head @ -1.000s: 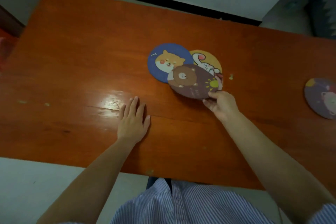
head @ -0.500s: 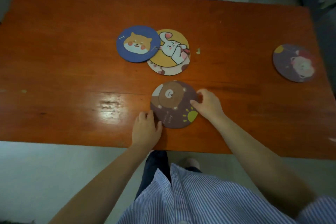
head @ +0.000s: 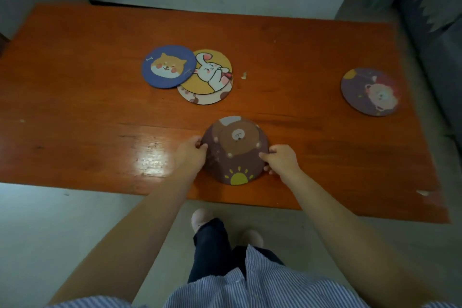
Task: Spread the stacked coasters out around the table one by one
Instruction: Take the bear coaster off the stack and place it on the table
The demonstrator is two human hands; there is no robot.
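Note:
A brown bear coaster lies near the front edge of the orange wooden table. My left hand grips its left rim and my right hand grips its right rim. Farther back, a blue dog coaster overlaps a yellow rabbit coaster, which sits on a white spotted coaster showing only at its lower edge. A purple coaster with a pale animal lies alone at the table's right end.
A small pale scrap lies right of the rabbit coaster. A bright glare patch marks the tabletop left of my hands. Grey floor, my shoes and striped shirt show below the front edge. Dark furniture stands at the right.
My right hand drew the bear coaster off the pile toward the front edge. My left hand came off the tabletop and took its left rim. The view tilted downward.

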